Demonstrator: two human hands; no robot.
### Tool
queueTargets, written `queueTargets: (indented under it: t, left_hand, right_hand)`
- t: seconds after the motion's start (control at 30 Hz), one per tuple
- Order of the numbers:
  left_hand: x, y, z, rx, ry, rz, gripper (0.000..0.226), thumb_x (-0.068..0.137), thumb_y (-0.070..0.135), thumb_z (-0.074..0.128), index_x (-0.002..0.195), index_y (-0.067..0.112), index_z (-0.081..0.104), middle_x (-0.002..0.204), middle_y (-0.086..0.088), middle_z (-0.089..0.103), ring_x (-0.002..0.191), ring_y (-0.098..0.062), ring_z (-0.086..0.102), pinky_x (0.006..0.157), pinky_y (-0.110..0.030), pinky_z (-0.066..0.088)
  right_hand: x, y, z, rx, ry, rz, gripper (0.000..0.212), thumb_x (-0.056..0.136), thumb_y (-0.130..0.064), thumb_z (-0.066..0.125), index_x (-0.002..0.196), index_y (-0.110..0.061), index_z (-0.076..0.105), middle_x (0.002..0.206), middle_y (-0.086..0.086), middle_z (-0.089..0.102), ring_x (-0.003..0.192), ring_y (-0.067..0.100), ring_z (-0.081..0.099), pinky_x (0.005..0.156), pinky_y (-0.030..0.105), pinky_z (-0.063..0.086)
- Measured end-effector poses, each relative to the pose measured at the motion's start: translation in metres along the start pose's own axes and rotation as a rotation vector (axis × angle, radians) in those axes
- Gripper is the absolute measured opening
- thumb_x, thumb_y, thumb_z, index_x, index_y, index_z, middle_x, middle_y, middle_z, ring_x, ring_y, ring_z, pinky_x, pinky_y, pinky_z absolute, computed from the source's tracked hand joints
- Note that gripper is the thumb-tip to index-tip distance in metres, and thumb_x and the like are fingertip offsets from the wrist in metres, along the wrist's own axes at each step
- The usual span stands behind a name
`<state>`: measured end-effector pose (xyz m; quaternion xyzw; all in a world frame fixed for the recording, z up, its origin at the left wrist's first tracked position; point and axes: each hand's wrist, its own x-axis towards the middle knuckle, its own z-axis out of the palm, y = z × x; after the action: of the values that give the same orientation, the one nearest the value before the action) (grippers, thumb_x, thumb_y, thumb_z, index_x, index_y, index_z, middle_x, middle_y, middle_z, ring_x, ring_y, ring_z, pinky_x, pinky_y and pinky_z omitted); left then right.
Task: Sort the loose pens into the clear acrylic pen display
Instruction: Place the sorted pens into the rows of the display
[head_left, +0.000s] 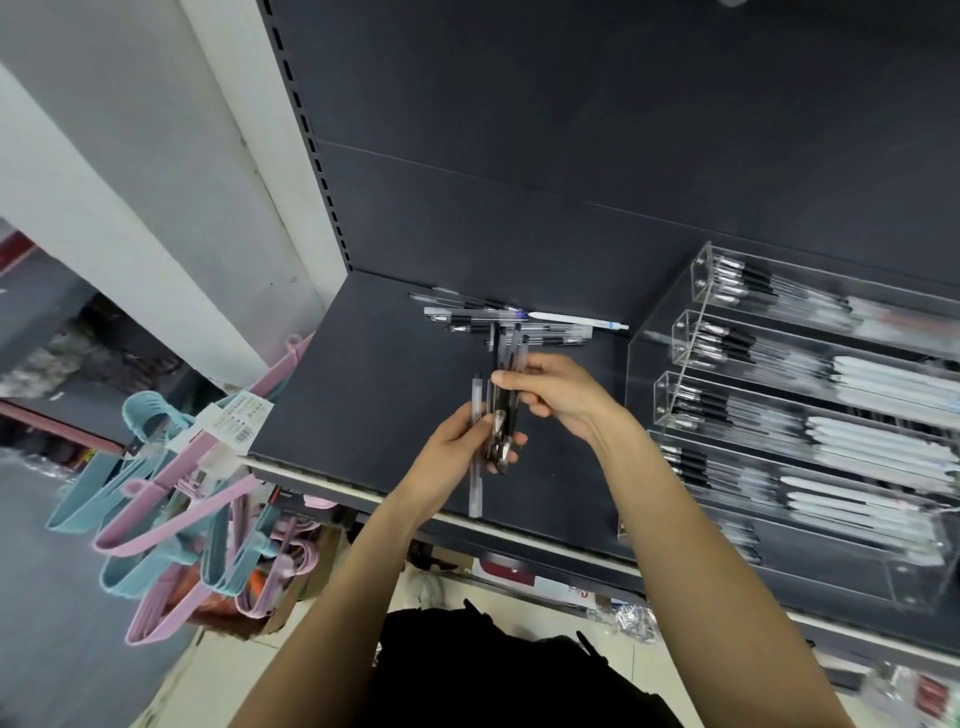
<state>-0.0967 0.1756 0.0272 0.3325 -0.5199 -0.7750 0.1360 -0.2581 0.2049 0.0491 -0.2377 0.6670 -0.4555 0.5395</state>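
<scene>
A bundle of clear and black pens (503, 400) stands roughly upright above the dark shelf (374, 395). My left hand (457, 452) grips its lower end, and one clear pen (475, 467) sticks out below the fingers. My right hand (556, 395) pinches the bundle's upper part from the right. Behind the hands, several loose pens (519, 322) lie in a pile at the back of the shelf, among them a white one (576, 320). The clear acrylic pen display (691, 364) stands to the right, its tiers filled with rows of pens.
Pink and blue plastic hangers (171, 493) hang off the shelf's left end. The black back panel (571, 182) rises behind the shelf. Below the shelf edge (322, 475) are more goods and a pale floor.
</scene>
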Motion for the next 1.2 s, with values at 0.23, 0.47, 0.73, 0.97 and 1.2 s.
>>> queueTargets:
  t: [0.23,0.47,0.73,0.97,1.2]
  left_hand:
    - [-0.010,-0.006,-0.002,-0.125,0.002,-0.072,0.037,0.103,0.036,0.030,0.124,0.018,0.054,0.102,-0.013,0.072,0.091,-0.030,0.070,0.077,-0.032,0.053]
    - [-0.007,-0.005,-0.003,-0.107,0.049,0.005,0.030,0.101,0.027,0.039,0.112,0.008,0.058,0.082,-0.005,0.067,0.067,-0.014,0.065,0.066,-0.026,0.055]
    - [-0.016,-0.010,-0.013,-0.165,-0.037,-0.026,0.025,0.100,0.022,0.043,0.112,0.007,0.058,0.078,-0.001,0.063,0.065,-0.012,0.058,0.064,-0.023,0.050]
    - [-0.020,-0.005,-0.020,-0.158,-0.059,-0.096,0.029,0.099,0.025,0.044,0.121,0.013,0.059,0.101,-0.009,0.071,0.081,-0.018,0.068,0.075,-0.028,0.055]
    - [-0.018,-0.007,-0.034,-0.559,0.134,0.007,0.032,0.101,0.016,0.036,0.128,0.011,0.054,0.123,-0.010,0.065,0.113,-0.025,0.063,0.093,-0.036,0.053]
  right_hand:
    - [0.000,0.000,0.009,-0.060,-0.104,0.042,0.011,0.084,-0.011,0.069,0.093,-0.006,0.066,0.071,-0.002,0.058,0.046,0.002,0.039,0.039,0.013,0.031]
    - [-0.001,-0.001,0.014,-0.112,-0.093,0.018,0.023,0.080,-0.015,0.073,0.099,-0.003,0.067,0.072,0.002,0.057,0.053,0.004,0.045,0.044,0.015,0.036]
    - [0.007,-0.031,-0.001,-0.233,-0.108,-0.142,0.014,0.083,-0.012,0.070,0.097,-0.011,0.067,0.067,-0.005,0.062,0.055,0.003,0.057,0.052,0.015,0.047]
    - [0.008,-0.044,0.005,-0.540,-0.170,-0.178,0.022,0.080,-0.013,0.073,0.099,-0.006,0.065,0.070,0.005,0.065,0.054,0.007,0.060,0.054,0.019,0.052]
    - [-0.007,-0.033,-0.026,-0.102,0.185,-0.273,0.007,0.086,-0.005,0.065,0.081,-0.010,0.063,0.069,0.009,0.059,0.049,0.003,0.058,0.052,0.015,0.049]
